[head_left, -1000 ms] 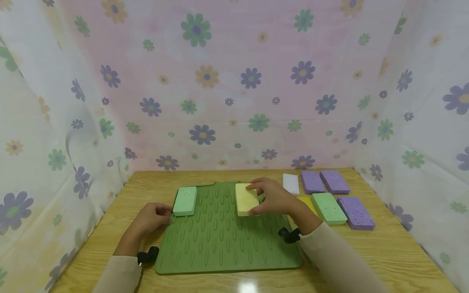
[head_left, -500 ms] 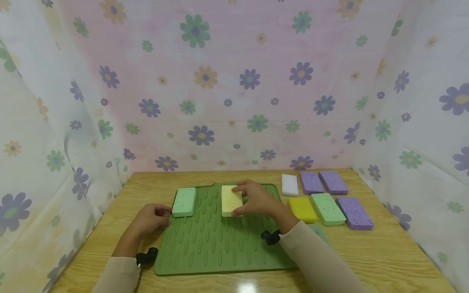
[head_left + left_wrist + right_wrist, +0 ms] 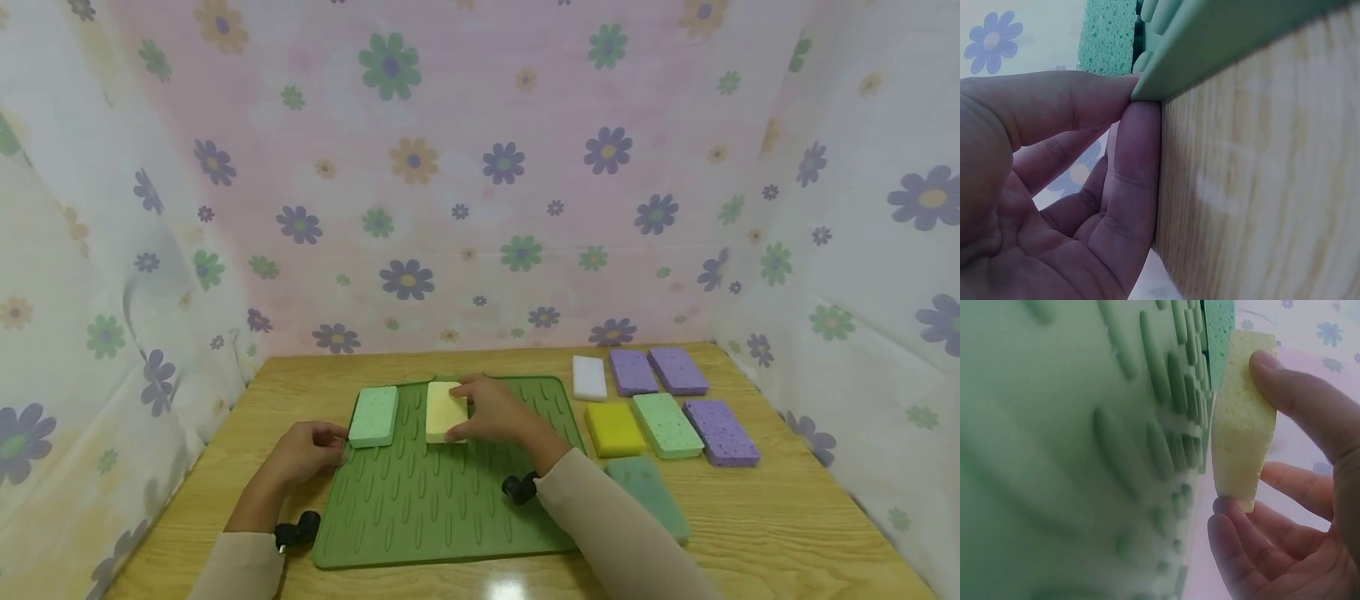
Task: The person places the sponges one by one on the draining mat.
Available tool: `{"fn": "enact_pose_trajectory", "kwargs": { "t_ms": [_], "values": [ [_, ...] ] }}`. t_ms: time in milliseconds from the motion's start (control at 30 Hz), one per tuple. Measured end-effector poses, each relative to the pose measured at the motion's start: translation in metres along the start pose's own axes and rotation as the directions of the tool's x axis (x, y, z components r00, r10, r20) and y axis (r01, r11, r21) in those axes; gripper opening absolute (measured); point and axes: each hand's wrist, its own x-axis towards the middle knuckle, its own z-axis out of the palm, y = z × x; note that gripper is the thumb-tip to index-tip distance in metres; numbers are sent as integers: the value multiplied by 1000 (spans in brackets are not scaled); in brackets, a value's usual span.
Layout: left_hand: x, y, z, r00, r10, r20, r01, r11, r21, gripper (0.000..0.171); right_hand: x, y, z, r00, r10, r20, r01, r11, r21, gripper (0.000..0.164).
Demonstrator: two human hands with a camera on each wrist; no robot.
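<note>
My right hand point(image 3: 495, 412) pinches a pale yellow sponge point(image 3: 445, 412) between thumb and fingers, over the back part of a ribbed green mat point(image 3: 427, 517). In the right wrist view that sponge point(image 3: 1242, 419) shows edge-on, gripped by its opposite ends, with a gap between it and the mat. A mint green sponge point(image 3: 373, 417) lies on the mat's back left corner. Beside that corner is my left hand point(image 3: 306, 454). Its thumb and a finger pinch the rim of the mat point(image 3: 1179, 69) in the left wrist view, the finger lying along the wooden table.
Right of the mat, more sponges lie on the table point(image 3: 772, 525): a white one point(image 3: 588, 378), a bright yellow one point(image 3: 614, 429), a light green one point(image 3: 667, 426), several purple ones point(image 3: 722, 432) and a grey-green one point(image 3: 648, 496). Flowered cloth point(image 3: 465, 167) surrounds the table.
My right hand has carried the pale yellow sponge leftward over the mat, closer to the mint green sponge. The bright yellow and grey-green sponges are now uncovered. My left hand stays at the mat's edge.
</note>
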Motion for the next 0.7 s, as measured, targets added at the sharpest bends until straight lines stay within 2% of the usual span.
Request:
{"fn": "enact_pose_trajectory", "kwargs": {
  "t_ms": [200,533,700],
  "values": [
    [2,-1,-1,1000,4,-6,-4,1000,0,40,11,-5,10,1000,14,-9,-14,999,-36,82],
    [4,-2,1,1000,-1,-11,1,1000,-6,40,21,-9,24,999,22,-31,-20,998,52,79],
    [3,-2,1,1000,-4,-13,4,1000,-10,41,28,-10,30,999,35,-40,-33,999,30,79]
  ]
}}
